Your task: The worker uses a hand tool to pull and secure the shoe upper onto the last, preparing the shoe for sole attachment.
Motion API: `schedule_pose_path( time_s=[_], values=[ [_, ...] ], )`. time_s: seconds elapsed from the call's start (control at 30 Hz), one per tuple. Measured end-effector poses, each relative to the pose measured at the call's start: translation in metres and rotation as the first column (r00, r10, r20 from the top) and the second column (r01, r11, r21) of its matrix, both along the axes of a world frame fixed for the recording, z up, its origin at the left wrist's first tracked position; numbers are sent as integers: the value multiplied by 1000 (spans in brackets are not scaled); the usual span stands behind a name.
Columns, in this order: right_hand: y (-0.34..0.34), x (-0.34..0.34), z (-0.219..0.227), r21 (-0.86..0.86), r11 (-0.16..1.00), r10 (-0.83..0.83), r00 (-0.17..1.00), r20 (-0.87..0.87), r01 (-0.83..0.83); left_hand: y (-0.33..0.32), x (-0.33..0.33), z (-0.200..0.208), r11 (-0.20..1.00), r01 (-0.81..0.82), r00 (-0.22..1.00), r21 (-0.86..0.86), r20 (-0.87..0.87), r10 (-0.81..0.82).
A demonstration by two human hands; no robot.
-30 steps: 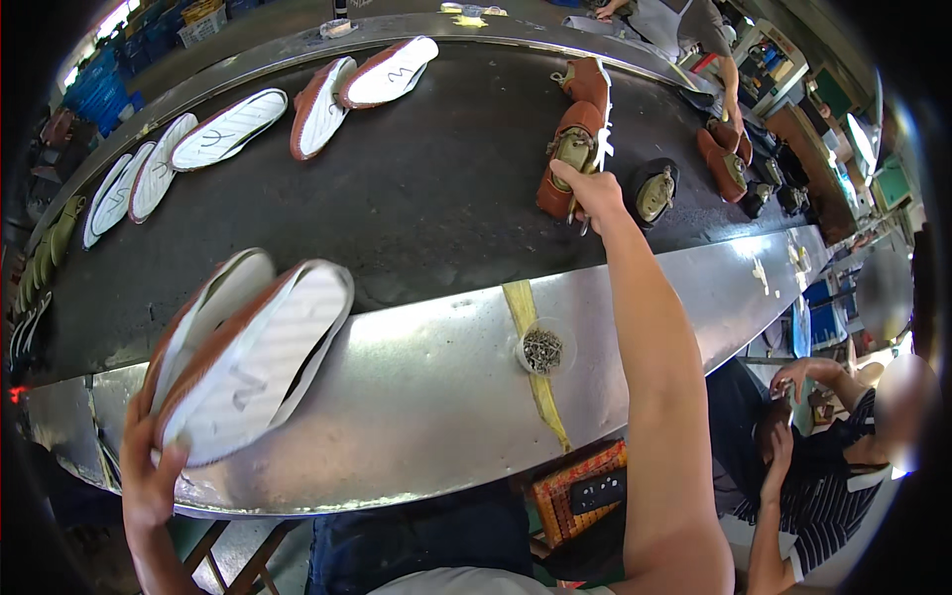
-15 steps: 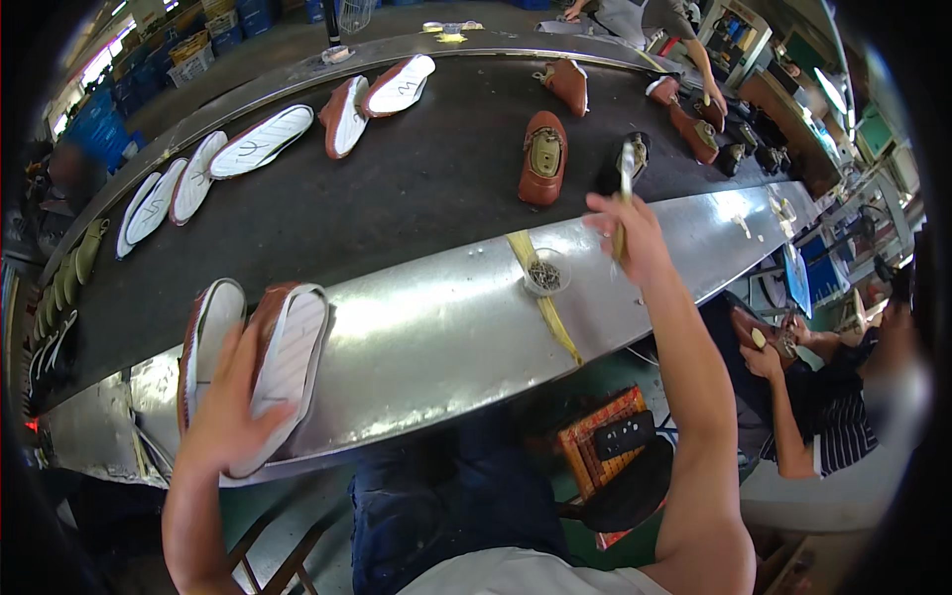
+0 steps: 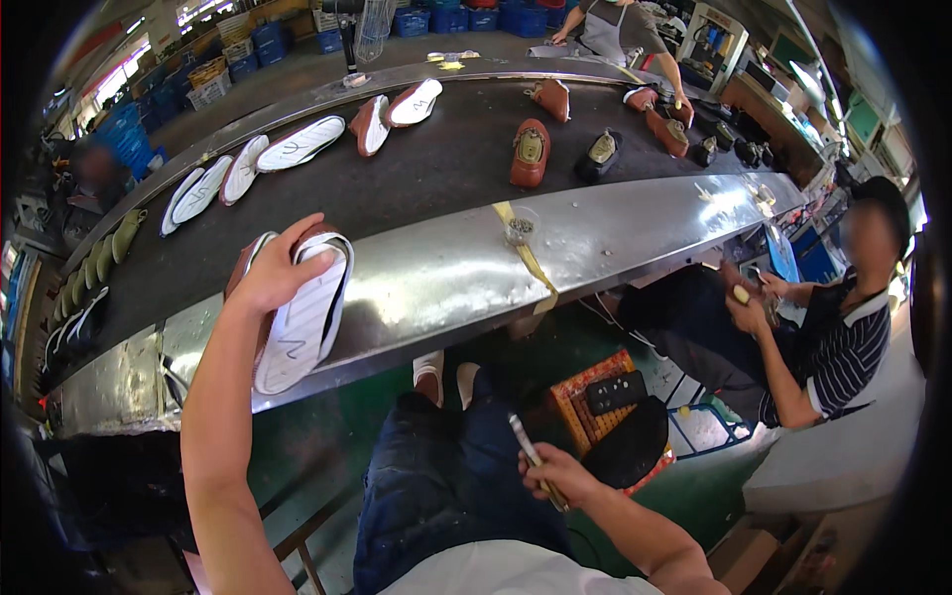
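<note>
My left hand (image 3: 283, 270) is closed over the far end of a brown shoe (image 3: 302, 322) turned sole up, its white sole toward me and its thumb resting on that sole. A second brown, white-soled shoe (image 3: 245, 268) lies just left of it, mostly covered by my hand. Both are at the near metal edge of the table. Low over my lap, my right hand (image 3: 557, 478) is wrapped round a slim tool (image 3: 526, 441) with a silvery end; its exact kind is unclear. A small clear dish of metal bits (image 3: 519, 230) sits on the metal strip (image 3: 426, 278).
Several white-soled shoes (image 3: 301, 144) lie soles up across the dark surface (image 3: 416, 169). Upright stand a brown shoe (image 3: 531, 154) and a black shoe (image 3: 601, 154). At right a seated person (image 3: 843, 347) holds a shoe; another person (image 3: 615, 35) works at the far side. A wooden-slat stool (image 3: 585, 407) is beside me.
My right hand has come down from above the metal strip to my lap, still holding the slim tool. My left hand has slid to the shoes' far end, and the right shoe is tilted up.
</note>
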State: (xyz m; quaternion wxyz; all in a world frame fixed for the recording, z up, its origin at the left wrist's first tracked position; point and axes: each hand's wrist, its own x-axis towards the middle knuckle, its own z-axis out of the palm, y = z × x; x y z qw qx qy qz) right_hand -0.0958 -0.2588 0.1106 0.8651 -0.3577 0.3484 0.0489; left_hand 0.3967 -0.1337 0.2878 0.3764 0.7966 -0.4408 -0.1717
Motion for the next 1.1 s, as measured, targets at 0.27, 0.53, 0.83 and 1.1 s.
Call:
schedule_pose_path(
  time_s=[0.27, 0.53, 0.83, 1.1],
  values=[
    [46, -43, -6, -517, 820, 212, 969, -123, -245, 110, -229, -102, 810, -234, 781, -538, -600, -172],
    [76, -41, 39, -717, 482, 548, 812, -201, -504, 128, -293, -210, 903, -112, 616, -415, -742, -265],
    [69, 10, 55, -268, 816, 534, 846, 7, -513, 130, -289, -228, 966, 12, 918, -259, -380, -114],
    [47, 45, 4, -832, 215, 545, 770, -332, -512, 110, -239, -222, 967, 117, 597, -228, -762, -252]
  ],
)
